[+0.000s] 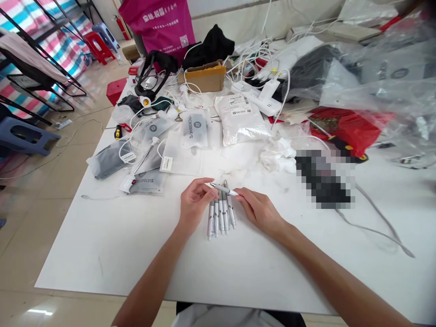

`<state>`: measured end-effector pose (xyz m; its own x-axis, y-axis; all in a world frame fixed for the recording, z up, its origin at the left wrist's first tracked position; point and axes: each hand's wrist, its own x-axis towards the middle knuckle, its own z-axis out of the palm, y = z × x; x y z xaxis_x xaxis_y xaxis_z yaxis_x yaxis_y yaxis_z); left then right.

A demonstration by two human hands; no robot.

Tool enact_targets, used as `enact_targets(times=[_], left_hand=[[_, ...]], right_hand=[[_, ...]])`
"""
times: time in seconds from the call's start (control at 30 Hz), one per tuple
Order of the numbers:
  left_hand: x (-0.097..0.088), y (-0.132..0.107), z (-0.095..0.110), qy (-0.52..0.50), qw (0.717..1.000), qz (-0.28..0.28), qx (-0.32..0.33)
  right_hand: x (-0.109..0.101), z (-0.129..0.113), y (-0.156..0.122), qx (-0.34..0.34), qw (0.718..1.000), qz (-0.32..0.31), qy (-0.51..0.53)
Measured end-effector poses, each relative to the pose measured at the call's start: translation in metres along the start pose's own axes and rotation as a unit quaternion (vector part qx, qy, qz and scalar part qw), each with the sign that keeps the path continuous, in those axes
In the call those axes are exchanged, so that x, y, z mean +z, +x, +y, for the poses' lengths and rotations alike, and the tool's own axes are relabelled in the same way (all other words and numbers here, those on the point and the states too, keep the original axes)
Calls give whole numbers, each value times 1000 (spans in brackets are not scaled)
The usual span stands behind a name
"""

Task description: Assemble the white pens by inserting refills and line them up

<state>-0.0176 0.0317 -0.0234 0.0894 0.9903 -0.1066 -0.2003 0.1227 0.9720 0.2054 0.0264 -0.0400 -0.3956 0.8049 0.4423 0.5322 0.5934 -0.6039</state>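
Observation:
Several white and grey pens (pixel 221 217) lie side by side in a row on the white table (pixel 136 245), tips pointing toward me. My left hand (pixel 195 202) and my right hand (pixel 260 210) hold one more pen (pixel 225 189) crosswise above the top of the row, each pinching one end. Both hands have their fingers curled around that pen. The row sits directly between my two hands.
Plastic packets (pixel 194 129) and a silver pouch (pixel 241 119) lie beyond the pens. Farther back are cables, a cardboard box (pixel 205 77), a magenta bag (pixel 160 22) and crumpled plastic wrap (pixel 381 86). A grey cable (pixel 378 227) runs at right. The table's left edge drops to the floor.

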Motion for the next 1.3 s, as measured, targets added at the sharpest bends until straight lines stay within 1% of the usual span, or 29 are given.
enact_targets(times=[0.03,0.1,0.17,0.27,0.3,0.33,0.43,0.47,0.53,0.6,0.77,0.83,0.9,1.0,1.07,1.2,1.3], left_hand=[[-1,0,0,10,1000,-3,12],[-1,0,1,13,999,-26,29],[-1,-1,0,13,999,-33,23],[0,-1,-1,14,1000,15,21],[0,-1,-1,8,999,21,27],[0,0,-1,0,999,16,34],[0,1,0,-5,999,-26,41],[0,1,-1,0,999,-23,40],[0,1,-2,9,999,4,41],[1,1,-3,5,999,18,45],[5,-2,-6,-4,999,-13,35],[5,-2,-6,-1,999,-6,32],[4,-2,-6,13,999,9,40],[3,0,-6,44,997,31,53],[3,1,-7,56,996,42,51],[5,0,-8,65,996,47,43],[3,0,-8,63,995,58,52]], right_hand=[[0,0,0,-3,1000,-1,-2],[0,-1,1,-9,1000,-4,-3],[0,-1,1,-24,1000,-3,-5],[1,-2,0,-55,998,5,-22],[2,-1,0,-59,998,9,-27],[2,-1,0,-59,998,12,-29],[2,1,1,-54,998,25,-27],[2,1,1,-57,998,29,-28],[3,2,1,-63,997,34,-35],[5,3,0,-55,997,32,-38],[11,7,-6,-27,996,49,-66],[12,6,-7,-24,995,60,-80],[12,3,-6,-26,994,55,-86],[10,0,-2,-60,991,46,-112],[10,0,-1,-78,987,55,-131],[14,3,-2,-80,987,70,-120],[15,4,-3,-76,988,85,-108]])
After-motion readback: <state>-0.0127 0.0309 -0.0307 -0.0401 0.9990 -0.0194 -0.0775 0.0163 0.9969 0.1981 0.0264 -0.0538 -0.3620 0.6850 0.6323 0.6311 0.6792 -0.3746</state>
